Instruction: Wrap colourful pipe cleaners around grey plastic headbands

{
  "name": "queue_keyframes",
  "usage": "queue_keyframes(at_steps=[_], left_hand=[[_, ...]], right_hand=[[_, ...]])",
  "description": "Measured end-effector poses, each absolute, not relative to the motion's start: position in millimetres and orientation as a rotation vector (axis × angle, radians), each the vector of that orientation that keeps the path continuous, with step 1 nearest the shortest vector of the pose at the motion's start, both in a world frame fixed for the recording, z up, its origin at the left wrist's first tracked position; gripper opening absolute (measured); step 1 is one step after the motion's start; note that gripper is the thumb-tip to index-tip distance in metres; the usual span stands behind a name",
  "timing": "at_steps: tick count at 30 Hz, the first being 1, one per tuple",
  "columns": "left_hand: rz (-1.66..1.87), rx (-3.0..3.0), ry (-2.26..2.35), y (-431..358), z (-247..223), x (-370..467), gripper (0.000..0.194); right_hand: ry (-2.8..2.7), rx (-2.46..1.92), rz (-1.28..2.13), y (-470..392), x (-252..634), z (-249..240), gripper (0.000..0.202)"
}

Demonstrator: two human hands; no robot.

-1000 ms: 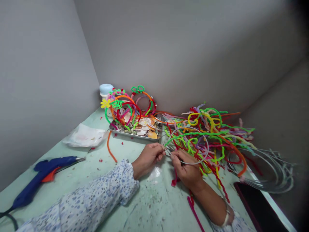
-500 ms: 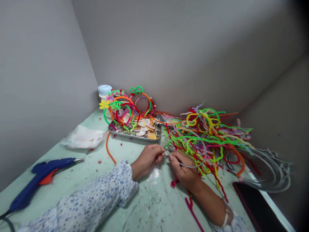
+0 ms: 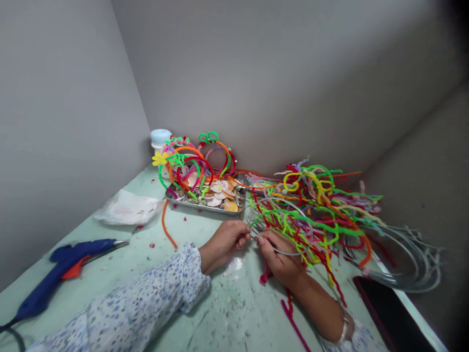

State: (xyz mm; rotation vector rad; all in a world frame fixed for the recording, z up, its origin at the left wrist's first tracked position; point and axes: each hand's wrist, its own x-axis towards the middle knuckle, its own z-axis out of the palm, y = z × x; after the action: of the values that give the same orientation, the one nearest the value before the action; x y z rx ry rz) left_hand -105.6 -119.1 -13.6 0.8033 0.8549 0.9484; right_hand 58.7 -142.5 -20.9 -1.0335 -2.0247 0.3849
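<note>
Grey walls [image 3: 256, 83] meet in a corner behind a pale green table [image 3: 216, 313] flecked with scraps. Near the middle, both hands are closed with their fingertips almost meeting: the left hand [image 3: 227, 242] pinches one end of a long green pipe cleaner [image 3: 326, 225], while the right hand [image 3: 284, 258] grips a thin grey hoop [image 3: 289, 253] near its end. The pipe cleaner's long axis runs from the left fingertips rightward, beyond the right hand, to a loose end over the tangled pile [image 3: 321, 191] of other pipe cleaners. So the left hand is at the pinched end, and the right hand is nearer most of the free length. The hoop curves up and away from the right fingers, with the green strand crossing it. Beyond the left hand, a metal tray [image 3: 208, 210] of shells [image 3: 221, 196] stands close by; a glue gun [image 3: 54, 276] lies well apart.
</note>
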Motion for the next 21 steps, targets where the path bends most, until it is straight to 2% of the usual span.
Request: queue_keyframes(at_steps=[21], left_hand=[[0.933,0.790,0.786,-117.9,-18.4,-105.3,0.009]], right_hand=[[-1.958,-1.051,0.377,-142.2,58.4,-22.4,0.024]])
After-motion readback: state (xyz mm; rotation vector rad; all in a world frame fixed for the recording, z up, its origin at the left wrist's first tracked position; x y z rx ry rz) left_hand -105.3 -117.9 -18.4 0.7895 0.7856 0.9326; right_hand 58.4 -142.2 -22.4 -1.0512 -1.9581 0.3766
